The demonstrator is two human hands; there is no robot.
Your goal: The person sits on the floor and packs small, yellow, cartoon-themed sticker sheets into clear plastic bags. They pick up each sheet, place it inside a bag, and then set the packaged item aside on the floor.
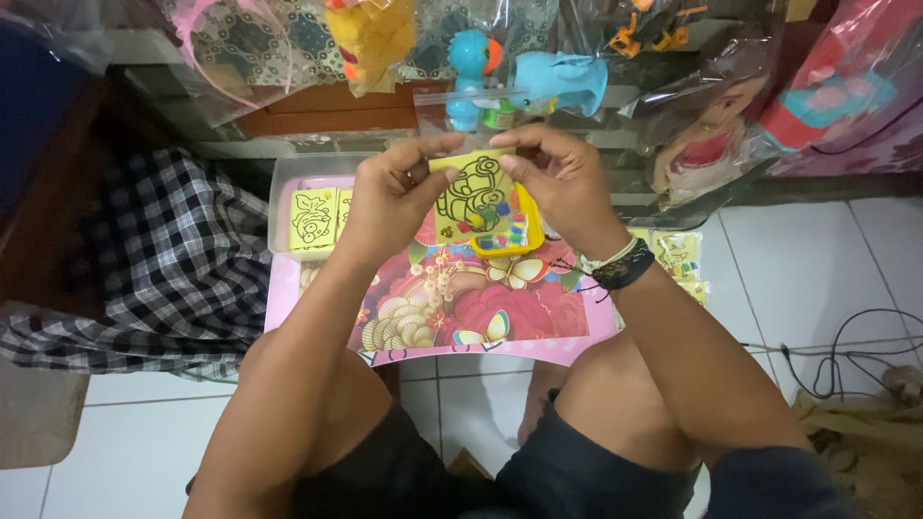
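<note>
Yellow picture card (471, 197) sits at upper centre of the frame, pinched by both our hands, left hand (394, 192) and right hand (562, 183), over a small yellow paint tray (510, 235). We judge a slack pinch could drop it onto the pink floral board (461, 308).

view: only one, the head camera, so no second view shares any part of the scene
position: it sits on the person's head, above the bent knees
direction: it looks steeply down and a little forward, to the tiled floor (817, 259)
nearness: close; the left hand (394, 192) and the right hand (562, 183) are near the middle of the frame
upper edge: hanging toys in plastic bags (558, 82), just in front of the person
lower edge: the person's own thighs and dark shorts (538, 481)
</note>
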